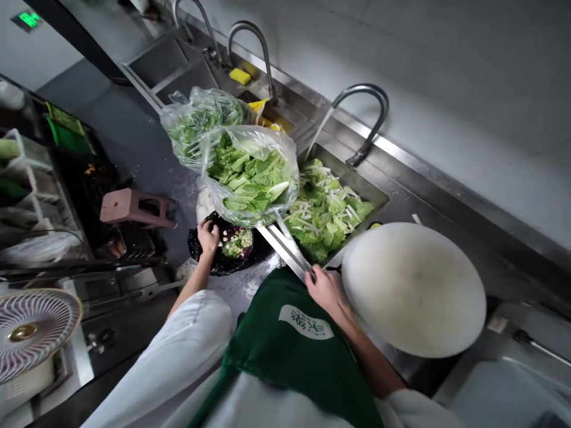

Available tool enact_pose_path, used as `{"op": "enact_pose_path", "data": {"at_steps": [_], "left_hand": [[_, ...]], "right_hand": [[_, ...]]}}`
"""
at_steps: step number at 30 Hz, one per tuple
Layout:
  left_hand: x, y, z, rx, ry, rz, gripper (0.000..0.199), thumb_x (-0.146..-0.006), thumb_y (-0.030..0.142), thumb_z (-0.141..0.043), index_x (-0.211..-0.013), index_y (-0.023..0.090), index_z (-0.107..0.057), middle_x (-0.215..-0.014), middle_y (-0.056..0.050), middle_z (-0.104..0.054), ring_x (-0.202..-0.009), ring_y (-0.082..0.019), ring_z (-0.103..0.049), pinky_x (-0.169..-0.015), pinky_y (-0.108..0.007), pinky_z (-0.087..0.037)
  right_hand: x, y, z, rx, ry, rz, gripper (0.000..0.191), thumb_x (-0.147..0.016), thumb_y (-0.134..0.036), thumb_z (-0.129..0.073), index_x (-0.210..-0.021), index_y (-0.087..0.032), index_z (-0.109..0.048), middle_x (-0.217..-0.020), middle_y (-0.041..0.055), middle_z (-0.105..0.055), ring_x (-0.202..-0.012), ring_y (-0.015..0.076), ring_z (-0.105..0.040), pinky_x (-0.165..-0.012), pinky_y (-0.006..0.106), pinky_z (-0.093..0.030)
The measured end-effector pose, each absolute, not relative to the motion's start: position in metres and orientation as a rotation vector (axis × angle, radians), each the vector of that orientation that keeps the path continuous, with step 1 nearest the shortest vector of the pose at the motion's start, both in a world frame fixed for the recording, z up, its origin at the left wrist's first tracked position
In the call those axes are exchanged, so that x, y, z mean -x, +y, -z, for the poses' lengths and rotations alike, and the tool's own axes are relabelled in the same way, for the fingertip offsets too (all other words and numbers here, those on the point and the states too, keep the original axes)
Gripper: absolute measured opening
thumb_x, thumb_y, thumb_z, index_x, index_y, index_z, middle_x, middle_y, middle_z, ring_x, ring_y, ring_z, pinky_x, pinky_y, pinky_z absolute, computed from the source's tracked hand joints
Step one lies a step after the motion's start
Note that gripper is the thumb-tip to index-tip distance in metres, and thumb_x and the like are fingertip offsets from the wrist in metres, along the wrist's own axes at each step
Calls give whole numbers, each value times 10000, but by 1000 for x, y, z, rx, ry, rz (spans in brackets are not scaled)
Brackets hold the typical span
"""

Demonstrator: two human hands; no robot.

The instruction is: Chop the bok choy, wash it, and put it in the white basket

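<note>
My left hand [208, 236] is over the near side of a bin lined with a black bag [217, 265]. Its fingers are bent, with the thumb apart, and nothing shows clearly in them. Chopped vegetable scraps [237, 242] lie inside the bin. My right hand [322, 286] rests with curled fingers on the sink's front edge [288, 251]. Beyond it, cut leafy greens [328, 208] fill the sink, and water runs from a curved faucet [368, 89]. A clear plastic bag of leafy greens [252, 172] sits open at the sink's left side.
Another bag of greens [207, 119] stands farther left. A large round white board [414, 288] lies on the counter at right. On the floor is a pink stool [129, 207]. A yellow sponge [239, 75] sits by the far faucets. A fan [33, 333] is at lower left.
</note>
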State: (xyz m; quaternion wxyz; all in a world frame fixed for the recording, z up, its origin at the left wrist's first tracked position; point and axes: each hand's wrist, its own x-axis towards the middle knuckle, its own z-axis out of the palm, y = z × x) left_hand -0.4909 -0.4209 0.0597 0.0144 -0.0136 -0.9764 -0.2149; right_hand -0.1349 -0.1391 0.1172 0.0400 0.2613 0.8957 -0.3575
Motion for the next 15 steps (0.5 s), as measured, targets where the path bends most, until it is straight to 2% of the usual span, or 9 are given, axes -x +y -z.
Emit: {"op": "enact_pose_path", "data": {"at_steps": [2, 4, 7, 10, 13, 15], "left_hand": [[532, -408, -67, 299, -2918, 799, 369, -948, 262, -469, -1148, 93, -729, -1206, -176, -699, -1175, -280, -652, -1100, -405, -483], [563, -371, -75, 573, -2865, 888, 378, -957, 285, -457, -1132, 94, -732, -1117, -150, -724, -1076, -261, -676, -1042, -374, -511], [580, -291, -78, 1193, -2913, 844, 405, -966, 372, -521, -1199, 106, -720, -1173, -147, -708, -1096, -267, -657, -1024, -372, -506], [565, -220, -69, 1645, -2935, 496, 555, -925, 449, -638, -1375, 125, -639, -1313, -181, -643, -1195, -322, -593, -1056, -424, -470], [551, -183, -56, 1610, -2999, 243, 652, -922, 363, -642, -1521, 146, -503, -1336, -201, -620, -1210, -344, -570, -1038, -444, -457], [553, -177, -50, 1539, -3079, 250, 569, -933, 278, -585, -1486, 149, -542, -1257, -187, -656, -1149, -319, -598, -1010, -417, -466]], "right_hand": [[104, -124, -108, -1124, 2763, 886, 254, -987, -389, -508, -962, -199, -674, -816, 98, -757, -702, 237, -706, -648, 285, -425], [76, -106, -100, -1536, 2656, 599, 303, -957, -433, -535, -1014, -178, -687, -847, 125, -762, -742, 273, -721, -679, 313, -457], [46, -82, -92, -1925, 2325, 260, 418, -934, -501, -582, -1122, -143, -686, -871, 170, -759, -815, 340, -739, -723, 375, -507], [34, -68, -82, -2116, 2093, 87, 538, -951, -540, -579, -1229, -85, -654, -933, 229, -751, -901, 390, -748, -768, 433, -544], [30, -63, -68, -2205, 1962, 61, 569, -971, -527, -561, -1273, -49, -627, -977, 265, -739, -953, 411, -747, -794, 469, -562], [28, -65, -57, -2236, 1913, 72, 579, -983, -532, -537, -1289, -47, -616, -993, 268, -733, -973, 417, -744, -802, 487, -568]]}}
